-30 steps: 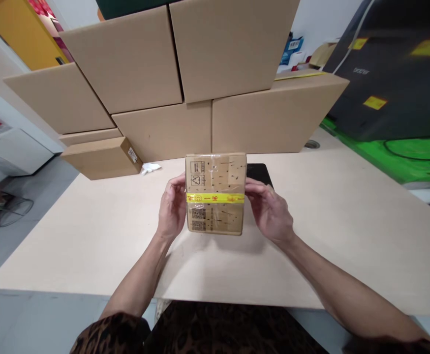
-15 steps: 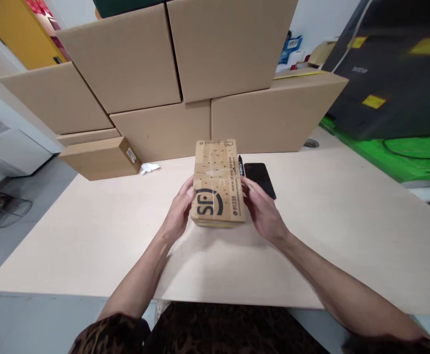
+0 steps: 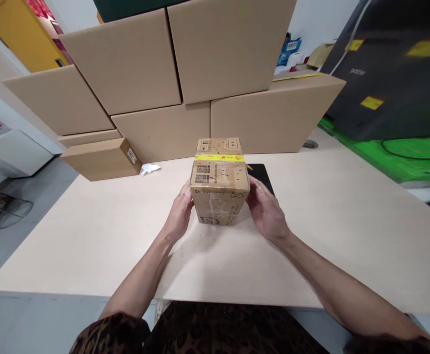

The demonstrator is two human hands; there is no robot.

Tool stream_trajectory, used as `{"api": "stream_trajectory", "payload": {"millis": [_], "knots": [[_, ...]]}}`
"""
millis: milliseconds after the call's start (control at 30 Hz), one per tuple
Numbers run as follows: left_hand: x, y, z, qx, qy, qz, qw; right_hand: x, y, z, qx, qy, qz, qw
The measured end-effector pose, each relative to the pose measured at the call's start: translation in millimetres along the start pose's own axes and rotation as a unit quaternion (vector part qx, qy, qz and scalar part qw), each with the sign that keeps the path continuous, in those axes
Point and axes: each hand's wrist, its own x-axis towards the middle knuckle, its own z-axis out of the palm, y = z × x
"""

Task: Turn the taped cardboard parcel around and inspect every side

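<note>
Between my two hands is a small cardboard box [image 3: 220,179] with black print, clear tape and a yellow strip of tape near its far top edge. Its printed end faces up and a longer side faces me. My left hand [image 3: 180,211] grips the box's left side, and my right hand [image 3: 266,209] grips its right side; some fingertips are hidden behind it. Whether its lower edge touches the table I cannot tell. Just beyond my right hand lies a flat black phone [image 3: 261,174], partly covered by the box and hand.
Large cartons [image 3: 233,49] are stacked along the back of the pale table [image 3: 89,236]. A flat carton [image 3: 100,160] lies back left beside a crumpled white scrap [image 3: 149,168]. Right of the table stand a dark cabinet [image 3: 388,73] and a green surface [image 3: 395,152].
The box has been tipped upright between my hands: its logo side, which faced up, now faces me, and its yellow-taped end is on top. The pen beside the phone is mostly hidden now.
</note>
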Motion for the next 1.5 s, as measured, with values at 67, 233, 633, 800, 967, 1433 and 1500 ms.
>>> {"api": "stream_trajectory", "payload": {"millis": [67, 233, 633, 800, 967, 1433, 1500], "knots": [[-1.7, 1.7, 1.7, -0.008, -0.009, 0.014, 1.0, -0.9, -0.9, -1.2, 0.013, -0.027, -0.006, 1.0], [-4.8, 14.3, 3.7, -0.047, -0.007, 0.082, 0.995, -2.2, -10.4, -5.5, 0.034, -0.02, -0.062, 0.997], [-0.8, 0.5, 4.9, 0.01, 0.003, -0.082, 0.997, -1.4, -1.6, 5.7, 0.021, -0.008, 0.034, 0.999], [-4.4, 6.9, 2.0, -0.034, -0.022, 0.007, 0.999, -3.4, -10.0, -0.8, 0.044, -0.023, -0.052, 0.997], [-4.5, 11.9, -0.2, -0.033, -0.008, 0.058, 0.998, -1.8, -11.4, -4.6, 0.04, 0.011, -0.047, 0.998], [-5.1, 10.1, 3.0, -0.039, 0.035, 0.106, 0.993, -7.7, -10.1, -1.5, -0.027, 0.011, -0.093, 0.995], [-4.1, 9.0, 5.5, -0.015, 0.031, 0.087, 0.996, -5.1, -5.9, -0.3, -0.015, 0.006, -0.079, 0.997]]}}
